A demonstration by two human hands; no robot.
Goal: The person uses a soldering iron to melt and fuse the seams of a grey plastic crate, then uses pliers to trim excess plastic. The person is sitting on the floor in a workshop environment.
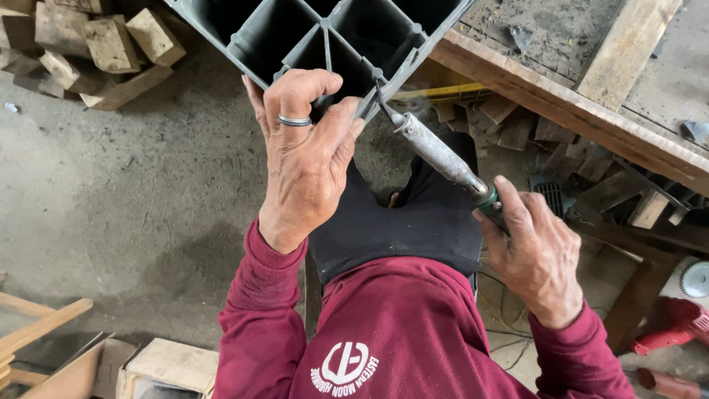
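- nearest the camera: maroon sleeves and a maroon shirt front (pixel 384 332), dark trousers (pixel 402 222) over the knees below.
- right hand (pixel 535 255) closed round the green handle of a soldering iron (pixel 443 159), fingers curled together about the grip, thumb laid along the top; tight wrap, no spread.
- left hand (pixel 306 159) clamped on the lower edge of a grey plastic crate (pixel 325 33), thumb pressed against the rim beside the tool tip, the other fingers bent over the wall and into a cell; a ring on one finger.
- crate held up off the ground in front of the knees, open cells facing the camera, one corner propped near the edge of a wooden workbench (pixel 561 111) at upper right.
- iron's bent tip touching the crate rim just beside the left thumb, a faint wisp of smoke there.
- likely best practice: keep the thumb just clear of the hot tip, steady the crate firmly against wobble, draw the tip slowly along the seam instead of jabbing, hold the shaft low and angled for flat contact.
- farther off: concrete floor (pixel 133 192), wood offcuts (pixel 96 44) piled at upper left, more scraps under the bench, a red power tool (pixel 676 325) at lower right, a cardboard box (pixel 166 366) at lower left.
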